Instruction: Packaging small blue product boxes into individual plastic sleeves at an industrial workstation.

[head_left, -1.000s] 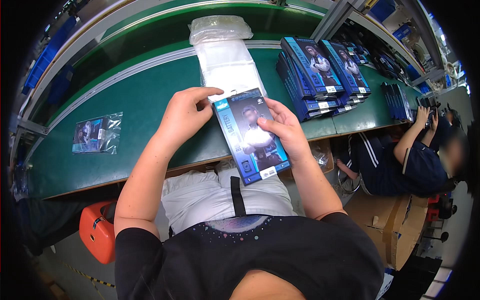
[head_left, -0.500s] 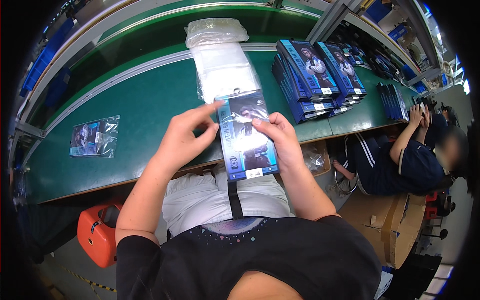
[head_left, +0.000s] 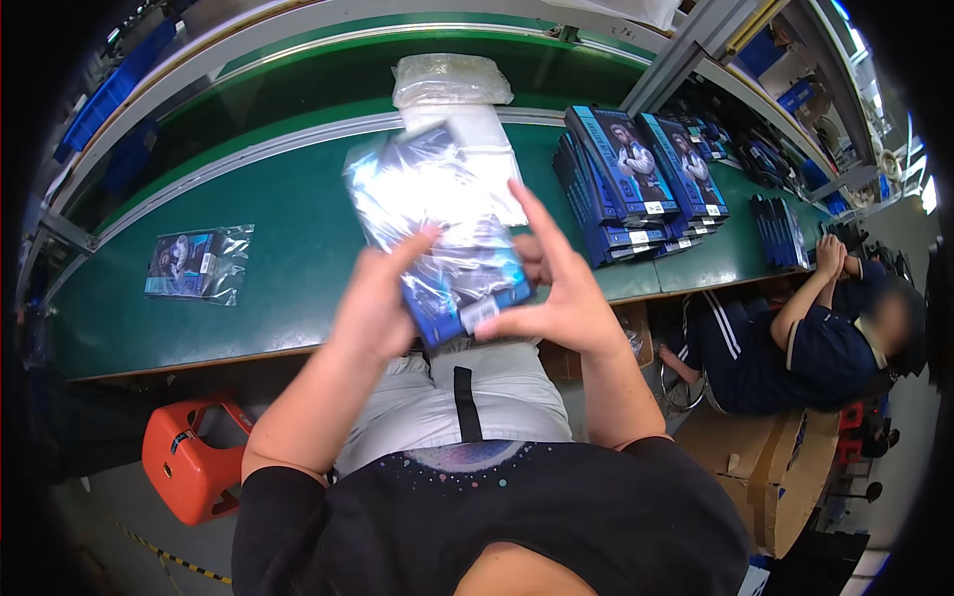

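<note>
Box [head_left: 455, 276] in clear film [head_left: 427, 187] is clasped by the left hand [head_left: 375, 306], its near corner at the thumb of the widely spread right hand [head_left: 574, 303], with creasing best avoided through light edge pressure.

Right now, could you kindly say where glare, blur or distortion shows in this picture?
Head view: white glare across clear plastic over the flat blue printed box, both blurred; head view: stacked blue boxes look sharper, the long silver rail bows.
</note>
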{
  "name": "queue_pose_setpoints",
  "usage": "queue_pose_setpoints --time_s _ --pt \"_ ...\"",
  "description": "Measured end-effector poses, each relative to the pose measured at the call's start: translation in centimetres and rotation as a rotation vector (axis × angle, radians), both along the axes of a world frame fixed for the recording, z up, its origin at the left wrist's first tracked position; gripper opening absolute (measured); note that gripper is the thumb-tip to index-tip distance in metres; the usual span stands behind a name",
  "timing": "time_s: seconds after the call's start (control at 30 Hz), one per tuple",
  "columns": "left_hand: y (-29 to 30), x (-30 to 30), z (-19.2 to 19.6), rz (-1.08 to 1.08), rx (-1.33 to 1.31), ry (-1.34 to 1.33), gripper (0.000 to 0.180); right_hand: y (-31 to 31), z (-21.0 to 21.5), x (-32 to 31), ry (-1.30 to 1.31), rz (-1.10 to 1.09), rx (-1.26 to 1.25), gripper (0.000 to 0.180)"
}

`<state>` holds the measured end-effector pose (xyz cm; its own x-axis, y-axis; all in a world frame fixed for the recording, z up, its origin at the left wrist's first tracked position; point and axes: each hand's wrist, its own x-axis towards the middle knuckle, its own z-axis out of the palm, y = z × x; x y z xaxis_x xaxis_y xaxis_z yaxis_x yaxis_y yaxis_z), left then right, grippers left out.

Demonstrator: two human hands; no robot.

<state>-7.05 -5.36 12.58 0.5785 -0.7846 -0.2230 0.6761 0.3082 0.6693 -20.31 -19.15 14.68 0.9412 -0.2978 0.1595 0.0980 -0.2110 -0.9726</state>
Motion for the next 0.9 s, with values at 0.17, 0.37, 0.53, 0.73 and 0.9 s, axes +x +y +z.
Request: queue_pose_setpoints --time_s 0.17,0.37,0.53,0.73,0.9 --pt "1.8 -3.2 1.6 -0.486 -0.209 -0.145 0.047 1.2 0.7 0.1 -0.741 -0.411 -0.383 0.036" --pt "2.8 -2.1 2.5 -0.459 -0.047 0.066 0.051 3.5 2.0 1.4 -0.663 -0.034 -0.412 0.030" --pt "4.7 0.6 2.2 -0.128 0.015 0.024 0.031 5.8 1.0 3.3 -0.534 0.380 -0.491 0.055" --pt "8.8 10.9 3.9 0.883 0.461 -0.926 0.046 3.0 -0.7 1.7 -0.289 0.179 -0.316 0.057" --pt "14.6 21.1 -5.7 0.792 2.124 -1.163 0.075 3.1 -2.9 1.8 -0.283 0.154 -0.296 0.049"
